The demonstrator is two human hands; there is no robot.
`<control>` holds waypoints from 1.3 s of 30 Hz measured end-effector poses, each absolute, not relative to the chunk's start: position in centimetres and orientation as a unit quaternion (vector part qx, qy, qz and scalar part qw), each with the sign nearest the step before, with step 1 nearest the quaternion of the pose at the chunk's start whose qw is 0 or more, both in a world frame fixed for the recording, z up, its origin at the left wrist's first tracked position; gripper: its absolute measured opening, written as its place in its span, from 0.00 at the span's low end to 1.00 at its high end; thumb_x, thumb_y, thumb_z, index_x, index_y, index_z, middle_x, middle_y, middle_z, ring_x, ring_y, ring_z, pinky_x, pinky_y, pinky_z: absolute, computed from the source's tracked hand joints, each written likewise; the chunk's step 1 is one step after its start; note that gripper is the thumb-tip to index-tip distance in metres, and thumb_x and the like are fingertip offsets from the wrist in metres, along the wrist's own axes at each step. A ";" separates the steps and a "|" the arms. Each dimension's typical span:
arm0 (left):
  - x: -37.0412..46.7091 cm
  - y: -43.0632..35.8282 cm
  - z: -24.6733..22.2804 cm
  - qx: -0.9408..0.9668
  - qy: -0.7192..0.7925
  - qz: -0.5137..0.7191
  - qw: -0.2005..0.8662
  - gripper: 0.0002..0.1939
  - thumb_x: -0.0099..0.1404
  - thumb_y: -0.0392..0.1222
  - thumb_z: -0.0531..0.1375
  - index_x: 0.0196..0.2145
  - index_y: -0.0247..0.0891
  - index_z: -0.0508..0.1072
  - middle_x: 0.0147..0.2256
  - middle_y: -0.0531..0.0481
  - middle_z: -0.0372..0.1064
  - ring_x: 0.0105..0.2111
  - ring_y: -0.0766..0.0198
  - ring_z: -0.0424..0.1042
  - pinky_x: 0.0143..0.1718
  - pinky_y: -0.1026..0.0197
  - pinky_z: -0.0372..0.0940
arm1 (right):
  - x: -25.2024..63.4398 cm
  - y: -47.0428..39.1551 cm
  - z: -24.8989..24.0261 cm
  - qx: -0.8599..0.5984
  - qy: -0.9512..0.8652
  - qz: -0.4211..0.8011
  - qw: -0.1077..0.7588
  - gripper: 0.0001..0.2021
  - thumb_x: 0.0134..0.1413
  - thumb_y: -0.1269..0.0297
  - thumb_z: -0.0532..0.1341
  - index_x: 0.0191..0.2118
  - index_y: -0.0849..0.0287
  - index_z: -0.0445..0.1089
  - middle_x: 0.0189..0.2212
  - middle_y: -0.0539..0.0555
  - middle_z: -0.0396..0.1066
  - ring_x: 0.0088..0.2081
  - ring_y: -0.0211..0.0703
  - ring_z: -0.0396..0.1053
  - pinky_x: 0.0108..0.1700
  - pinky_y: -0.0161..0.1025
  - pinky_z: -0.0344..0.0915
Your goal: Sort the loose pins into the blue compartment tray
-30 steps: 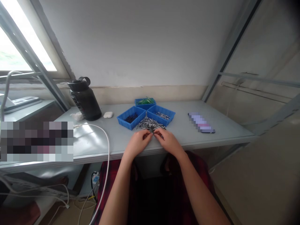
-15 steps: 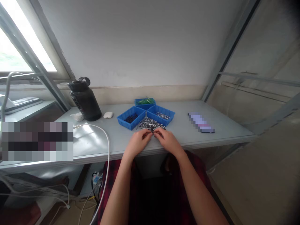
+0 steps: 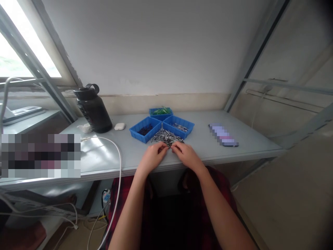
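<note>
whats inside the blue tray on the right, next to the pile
The right blue tray holds a loose bunch of thin silvery rods. Anything beneath them is covered, and the tray's near wall hides part of its floor.

We see a loose heap [image 3: 166, 134] of thin, straight metal pieces, silvery with darker ones among them, lying on the pale grey desk [image 3: 203, 139]. They overlap and point many ways, some ends poking out at the sides. The heap fills the wedge between a blue tray of dark bits [image 3: 137, 135] and a blue tray of similar metal pieces [image 3: 182, 121]. At its near edge, our left hand [image 3: 155, 152] and right hand [image 3: 184, 151] nearly meet; anything between the fingertips is too small to tell.
</note>
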State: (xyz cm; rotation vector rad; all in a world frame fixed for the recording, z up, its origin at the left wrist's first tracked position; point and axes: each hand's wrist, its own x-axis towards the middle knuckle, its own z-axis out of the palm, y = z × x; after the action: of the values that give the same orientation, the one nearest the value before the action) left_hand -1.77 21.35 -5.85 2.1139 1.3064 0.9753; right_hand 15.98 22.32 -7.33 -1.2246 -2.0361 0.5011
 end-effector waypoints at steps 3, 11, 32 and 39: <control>-1.8 21.4 -5.9 0.769 0.476 0.357 0.233 0.10 0.66 0.41 0.51 0.33 0.39 0.71 0.33 0.51 0.73 0.34 0.61 0.70 0.36 0.62 0.60 | 16.0 22.3 -7.3 -0.481 -0.773 0.203 0.361 0.10 0.62 0.58 0.53 0.39 0.54 0.69 0.36 0.51 0.74 0.39 0.43 0.70 0.40 0.37 0.61; -1.9 21.5 -6.1 0.770 0.478 0.354 0.231 0.09 0.65 0.42 0.53 0.35 0.41 0.72 0.33 0.52 0.74 0.34 0.62 0.70 0.36 0.62 0.60 | 16.1 22.1 -7.0 -0.464 -0.789 0.197 0.352 0.09 0.62 0.61 0.52 0.37 0.54 0.69 0.34 0.50 0.74 0.36 0.42 0.70 0.39 0.36 0.61; -1.7 21.3 -5.8 0.770 0.479 0.356 0.226 0.11 0.66 0.42 0.51 0.35 0.40 0.72 0.34 0.50 0.74 0.35 0.60 0.70 0.37 0.61 0.60 | 16.1 22.2 -7.2 -0.469 -0.777 0.217 0.360 0.08 0.61 0.63 0.54 0.39 0.54 0.69 0.36 0.51 0.75 0.38 0.43 0.71 0.40 0.37 0.62; -1.5 21.0 -5.5 0.774 0.480 0.354 0.214 0.13 0.67 0.44 0.50 0.33 0.39 0.72 0.31 0.50 0.73 0.32 0.61 0.69 0.34 0.61 0.60 | 16.1 22.1 -7.3 -0.465 -0.766 0.234 0.378 0.08 0.61 0.63 0.53 0.41 0.55 0.68 0.35 0.52 0.75 0.38 0.43 0.72 0.41 0.39 0.64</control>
State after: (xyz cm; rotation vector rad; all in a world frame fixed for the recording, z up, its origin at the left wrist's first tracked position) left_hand -1.55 21.04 -5.45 2.1473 1.3305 0.9808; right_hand 16.12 22.07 -7.28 -1.1888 -1.9570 0.5977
